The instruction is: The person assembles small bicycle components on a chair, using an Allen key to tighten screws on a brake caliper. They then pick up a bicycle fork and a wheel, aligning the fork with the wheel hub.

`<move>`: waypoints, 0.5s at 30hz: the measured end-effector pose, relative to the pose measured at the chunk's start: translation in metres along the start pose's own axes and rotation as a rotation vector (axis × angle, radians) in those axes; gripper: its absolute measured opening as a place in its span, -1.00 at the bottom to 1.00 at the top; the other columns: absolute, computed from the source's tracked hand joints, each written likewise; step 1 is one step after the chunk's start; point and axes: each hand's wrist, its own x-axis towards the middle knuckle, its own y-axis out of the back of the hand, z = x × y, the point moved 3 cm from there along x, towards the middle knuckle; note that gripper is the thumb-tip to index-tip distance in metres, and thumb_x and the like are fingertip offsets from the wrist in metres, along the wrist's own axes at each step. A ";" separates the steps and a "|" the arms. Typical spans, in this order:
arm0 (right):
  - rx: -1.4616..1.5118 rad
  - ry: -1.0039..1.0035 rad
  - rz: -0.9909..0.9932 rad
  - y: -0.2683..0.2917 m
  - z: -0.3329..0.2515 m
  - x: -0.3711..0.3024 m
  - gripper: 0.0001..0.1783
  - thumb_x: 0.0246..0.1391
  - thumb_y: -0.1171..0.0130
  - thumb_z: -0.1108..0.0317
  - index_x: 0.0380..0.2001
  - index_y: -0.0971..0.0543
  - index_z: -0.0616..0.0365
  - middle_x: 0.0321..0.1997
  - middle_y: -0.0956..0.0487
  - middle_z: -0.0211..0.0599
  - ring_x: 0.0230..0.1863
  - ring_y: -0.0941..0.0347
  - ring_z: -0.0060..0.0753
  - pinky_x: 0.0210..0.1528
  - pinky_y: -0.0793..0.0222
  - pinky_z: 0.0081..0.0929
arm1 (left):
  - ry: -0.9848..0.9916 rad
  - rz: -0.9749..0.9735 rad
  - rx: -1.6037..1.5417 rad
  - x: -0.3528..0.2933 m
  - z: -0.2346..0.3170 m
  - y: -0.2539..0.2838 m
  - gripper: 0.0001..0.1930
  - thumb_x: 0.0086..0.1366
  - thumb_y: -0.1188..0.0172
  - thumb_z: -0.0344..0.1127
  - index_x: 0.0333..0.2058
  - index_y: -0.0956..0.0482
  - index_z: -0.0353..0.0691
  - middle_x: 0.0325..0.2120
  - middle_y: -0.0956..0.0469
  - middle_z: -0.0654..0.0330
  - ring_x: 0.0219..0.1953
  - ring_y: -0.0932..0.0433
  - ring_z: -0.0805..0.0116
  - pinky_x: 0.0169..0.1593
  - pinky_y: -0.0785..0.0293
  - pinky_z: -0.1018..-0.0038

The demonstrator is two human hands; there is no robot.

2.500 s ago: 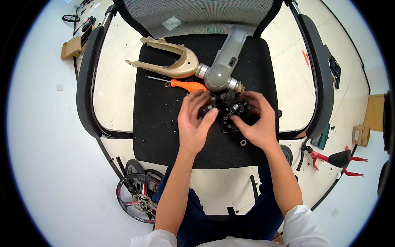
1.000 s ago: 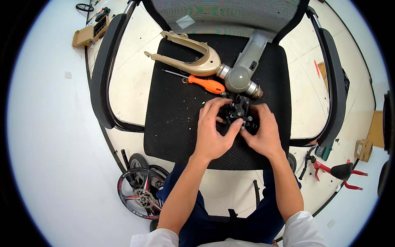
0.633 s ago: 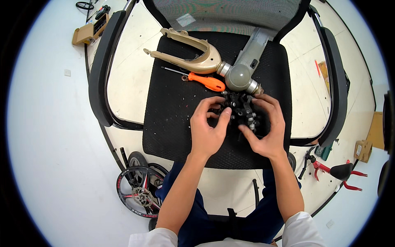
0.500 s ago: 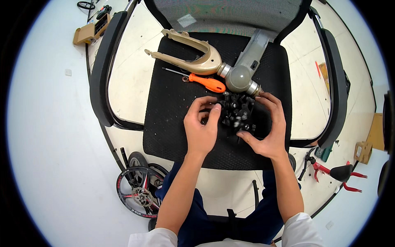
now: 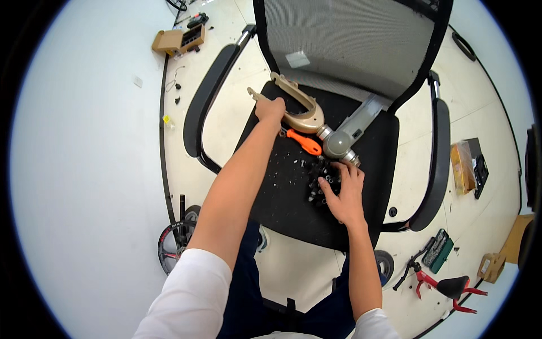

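Note:
My left hand point(image 5: 270, 110) is closed round the near leg of a beige two-pronged bicycle fork point(image 5: 307, 120) lying on the chair seat; its fingertips are partly hidden. The fork's stem meets a grey metal frame piece point(image 5: 339, 144) with a rounded joint. My right hand point(image 5: 345, 195), fingers apart, rests against the right side of a heap of small black parts point(image 5: 319, 181); their kind is too small to make out. Between the fork and the heap lies a screwdriver with an orange handle point(image 5: 305, 142), its shaft end hidden by my left hand and wrist.
The black office chair seat point(image 5: 282, 203) bears white specks. Armrests point(image 5: 212, 93) rise on both sides, with a mesh backrest point(image 5: 350, 51) behind. On the floor are a wheel point(image 5: 169, 248), an open cardboard box point(image 5: 169, 42), a green tool case point(image 5: 438, 251) and a red frame with black saddle point(image 5: 451, 288).
My left hand has left the black parts and moved up and away to the fork's leg. The right hand stays by the heap. The whole view has shifted and tilted.

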 end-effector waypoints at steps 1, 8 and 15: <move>0.025 -0.012 0.006 0.002 0.002 0.001 -0.48 0.03 -0.27 0.15 0.01 -0.47 0.21 0.14 -0.37 -0.04 0.15 -0.19 0.10 0.22 -0.13 -0.10 | -0.009 0.001 0.028 -0.004 0.002 -0.004 -0.52 0.13 -0.12 -0.31 -0.05 -0.40 -0.60 -0.12 -0.54 -0.18 -0.12 -0.60 -0.01 -0.13 -0.54 0.25; 0.175 -0.085 0.097 0.010 0.024 0.002 -0.59 0.05 -0.23 0.20 -0.09 -0.50 0.23 -0.04 -0.45 -0.06 0.04 -0.34 0.00 0.11 -0.24 -0.19 | -0.724 -0.004 -0.388 -0.111 0.105 0.015 -0.73 0.23 -0.04 -0.39 -0.15 -0.29 -0.42 -0.37 -0.46 0.00 -0.33 -0.47 0.22 -0.17 -0.40 0.36; 0.216 -0.095 0.242 0.021 0.036 0.000 -0.61 0.06 -0.22 0.24 -0.10 -0.49 0.25 -0.03 -0.45 0.00 0.04 -0.36 0.08 0.11 -0.28 -0.14 | -1.263 -0.134 -0.415 -0.196 0.209 0.103 -0.84 0.28 -0.07 -0.39 -0.21 -0.34 -0.29 -0.56 -0.46 0.13 -0.55 -0.48 0.28 -0.43 -0.38 0.36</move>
